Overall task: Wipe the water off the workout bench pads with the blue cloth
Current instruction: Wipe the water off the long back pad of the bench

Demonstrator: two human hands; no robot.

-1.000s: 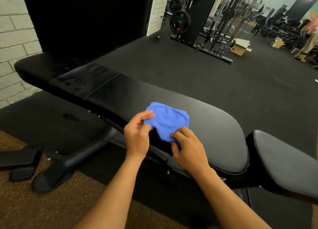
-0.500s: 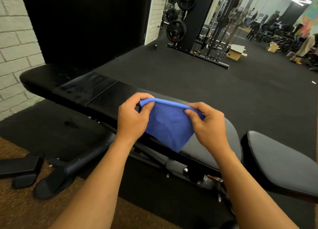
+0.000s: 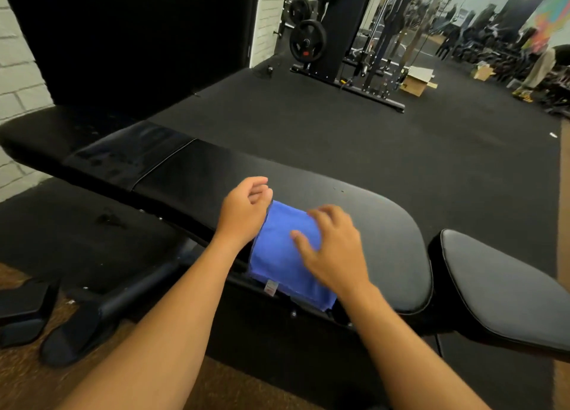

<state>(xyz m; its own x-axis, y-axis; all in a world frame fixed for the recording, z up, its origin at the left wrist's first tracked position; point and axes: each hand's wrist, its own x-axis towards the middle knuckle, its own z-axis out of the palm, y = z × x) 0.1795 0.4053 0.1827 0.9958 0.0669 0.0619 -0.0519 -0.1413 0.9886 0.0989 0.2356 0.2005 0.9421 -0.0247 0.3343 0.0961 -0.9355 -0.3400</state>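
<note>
Blue cloth [image 3: 283,249] lies folded flat on the long back pad [image 3: 354,212], its near edge draped over the pad's front rim. The right hand [image 3: 333,249] rests on it with fingers [image 3: 320,215] spread and straight, pressing down; the left hand [image 3: 243,212] hovers just beside the cloth's left edge, fingers loosely curled and holding nothing. Judgement: a good stroke keeps the palm flat with even pressure and sweeps leftward past the fingertips toward the glossy, seemingly wet section [image 3: 129,153], then covers the seat pad [image 3: 505,289] to the right of the fingers. Half a second earlier both hands held the cloth pinched and stretched in the air above the pad; now it is laid down and released by the left.
</note>
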